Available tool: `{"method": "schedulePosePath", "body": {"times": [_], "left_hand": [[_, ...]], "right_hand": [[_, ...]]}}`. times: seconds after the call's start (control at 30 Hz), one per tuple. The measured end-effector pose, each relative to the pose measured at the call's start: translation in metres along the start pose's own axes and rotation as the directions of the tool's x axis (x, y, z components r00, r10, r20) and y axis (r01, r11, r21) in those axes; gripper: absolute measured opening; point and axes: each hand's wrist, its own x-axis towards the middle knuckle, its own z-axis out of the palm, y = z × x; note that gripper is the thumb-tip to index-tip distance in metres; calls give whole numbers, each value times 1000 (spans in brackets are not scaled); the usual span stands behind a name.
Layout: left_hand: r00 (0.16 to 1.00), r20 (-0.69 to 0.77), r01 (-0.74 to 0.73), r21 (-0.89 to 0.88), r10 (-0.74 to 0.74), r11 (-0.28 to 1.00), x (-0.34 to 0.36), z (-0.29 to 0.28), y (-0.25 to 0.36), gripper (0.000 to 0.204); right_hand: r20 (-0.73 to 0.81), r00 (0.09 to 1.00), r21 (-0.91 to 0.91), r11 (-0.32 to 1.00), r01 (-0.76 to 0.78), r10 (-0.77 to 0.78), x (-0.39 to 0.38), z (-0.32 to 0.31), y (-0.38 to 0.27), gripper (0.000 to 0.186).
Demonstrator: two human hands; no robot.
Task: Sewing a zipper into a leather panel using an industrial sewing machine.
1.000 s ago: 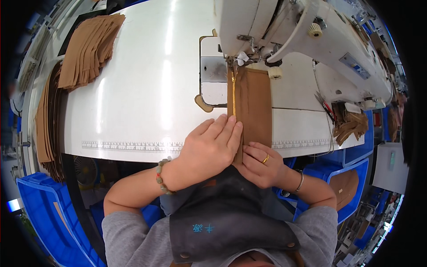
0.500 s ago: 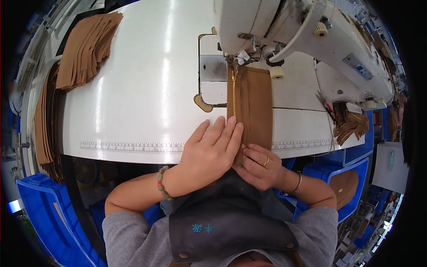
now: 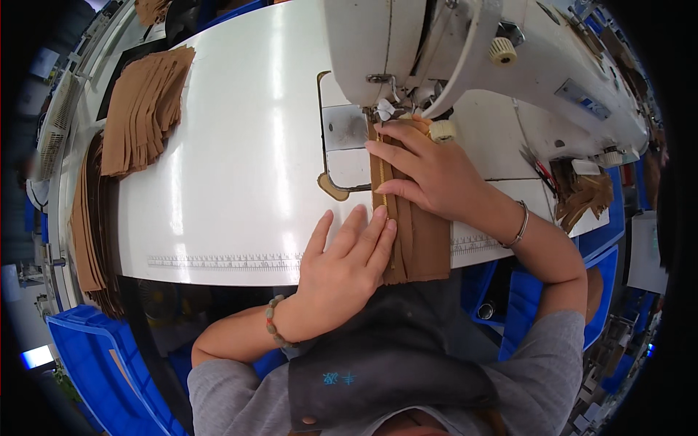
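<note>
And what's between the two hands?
The head view shows brown fabric with a gold zipper between the left hand and the right hand.

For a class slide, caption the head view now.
Left hand and right hand rest on gold-zippered brown fabric at a white sewing machine.

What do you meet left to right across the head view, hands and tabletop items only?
Draped cloth stack → fanned cloth stack → left hand → right hand → scissors → brown scraps.
</note>
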Motion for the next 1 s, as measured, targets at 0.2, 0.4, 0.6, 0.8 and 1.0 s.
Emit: {"method": "schedulePosePath", "body": {"times": [0.2, 0.4, 0.6, 0.8, 1.0], "left_hand": [[997, -53, -57, -88, 52, 994, -10, -2, 2, 54], [984, -172, -75, -140, 50, 987, -21, 4, 11, 35], [971, -224, -115, -134, 83, 984, -26, 9, 7, 31], [952, -290, -161, -211, 95, 964, -29, 15, -2, 29], [952, -293, -158, -208, 93, 965, -31, 18, -1, 29]], "right_hand": [[-18, 999, -36, 999, 36, -37, -6, 7, 5, 65], [42, 999, -85, 996, 35, -31, -10, 5, 2, 78], [87, 996, -107, 994, 21, -12, -10, -1, -2, 91], [13, 999, -23, 999, 32, -32, -8, -3, -2, 91], [81, 997, -87, 996, 12, -5, -9, -1, -1, 89]]}}
